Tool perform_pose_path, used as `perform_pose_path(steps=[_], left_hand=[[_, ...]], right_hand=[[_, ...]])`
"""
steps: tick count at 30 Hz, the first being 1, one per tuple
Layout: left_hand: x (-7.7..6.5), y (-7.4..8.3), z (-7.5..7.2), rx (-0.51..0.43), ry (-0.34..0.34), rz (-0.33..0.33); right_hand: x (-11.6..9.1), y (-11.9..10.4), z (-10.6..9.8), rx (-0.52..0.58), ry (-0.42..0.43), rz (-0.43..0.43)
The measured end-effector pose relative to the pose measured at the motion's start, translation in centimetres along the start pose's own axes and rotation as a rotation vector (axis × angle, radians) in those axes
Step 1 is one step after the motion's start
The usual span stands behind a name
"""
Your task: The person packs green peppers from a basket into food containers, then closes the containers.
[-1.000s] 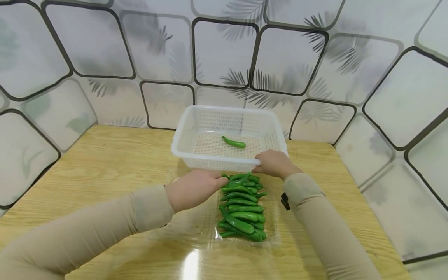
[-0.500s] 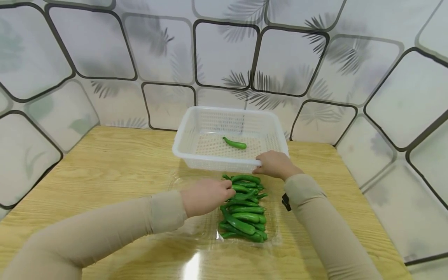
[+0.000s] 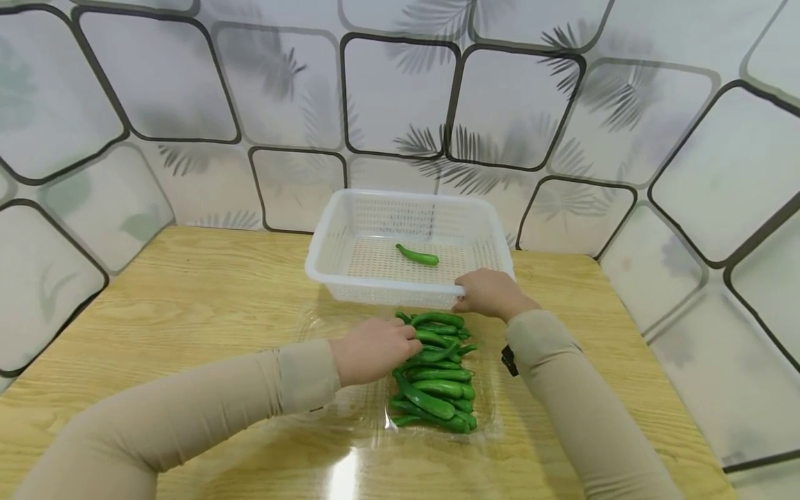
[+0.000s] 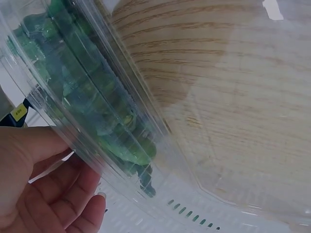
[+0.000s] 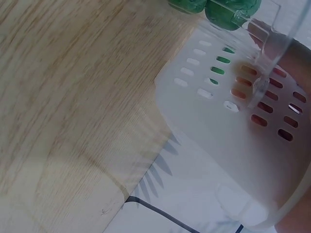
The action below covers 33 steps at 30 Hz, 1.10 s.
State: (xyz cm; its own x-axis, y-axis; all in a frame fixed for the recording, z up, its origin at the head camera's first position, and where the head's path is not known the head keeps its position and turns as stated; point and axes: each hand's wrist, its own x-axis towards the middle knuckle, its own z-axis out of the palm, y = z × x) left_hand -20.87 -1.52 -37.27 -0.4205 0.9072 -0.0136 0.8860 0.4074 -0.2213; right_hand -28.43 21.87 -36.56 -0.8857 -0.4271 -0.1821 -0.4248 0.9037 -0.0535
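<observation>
Several long green peppers [image 3: 440, 385] lie in a stacked column in a clear plastic clamshell container [image 3: 494, 410]. My left hand [image 3: 375, 349] is at the upper left part of the column, fingers bent, fingertips right by the peppers. In the left wrist view the same hand [image 4: 53, 194] has curled fingers beside the container's clear wall; I cannot tell whether it pinches a pepper. My right hand [image 3: 490, 293] grips the near right rim of a white perforated basket [image 3: 387, 290]. In the right wrist view, fingers show through the basket's slots [image 5: 265, 107]. One green pepper [image 3: 417, 255] lies on the basket floor.
The container's clear lid [image 3: 331, 410] lies folded out to the left on the wooden table [image 3: 206, 292]. A patterned wall covering [image 3: 400, 97] rises behind the basket and along both sides. A dark object [image 3: 510, 360] sits at the right wrist.
My left hand has moved toward me and slightly right along the peppers. One pepper near its fingers now lies lower in the column. My right hand stays on the basket rim.
</observation>
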Motion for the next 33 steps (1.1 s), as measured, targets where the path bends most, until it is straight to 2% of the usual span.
perform_pose_path(steps=[6, 11, 15, 19, 22, 25, 28, 33], left_hand=[[0.6, -0.3, -0.4, 0.002, -0.004, -0.001], [1.1, -1.3, -1.5, 0.06, 0.058, 0.027], [1.9, -2.7, -4.2, 0.063, 0.148, 0.005], [3.1, -4.5, -7.6, 0.02, 0.201, -0.074], [4.2, -5.8, -9.3, -0.052, 0.151, -0.146], [5.5, -7.0, -9.7, -0.126, 0.047, -0.221], [7.0, -8.2, -9.1, -0.162, -0.049, -0.278], [9.5, -10.6, -7.2, -0.108, -0.188, -0.372]], right_hand=[[-0.1, 0.2, -0.6, -0.022, 0.012, 0.0], [-0.2, 0.3, -1.0, -0.018, 0.015, 0.012], [-0.3, 0.4, -1.2, -0.018, 0.021, 0.008], [-0.3, 0.5, -1.3, -0.009, 0.016, 0.006], [-0.3, 0.4, -1.1, -0.006, 0.013, 0.006], [-0.4, 0.3, -0.8, -0.009, 0.011, -0.001], [-0.4, 0.1, -0.3, -0.02, 0.013, -0.011], [-0.4, -0.2, 0.3, -0.041, 0.036, -0.019]])
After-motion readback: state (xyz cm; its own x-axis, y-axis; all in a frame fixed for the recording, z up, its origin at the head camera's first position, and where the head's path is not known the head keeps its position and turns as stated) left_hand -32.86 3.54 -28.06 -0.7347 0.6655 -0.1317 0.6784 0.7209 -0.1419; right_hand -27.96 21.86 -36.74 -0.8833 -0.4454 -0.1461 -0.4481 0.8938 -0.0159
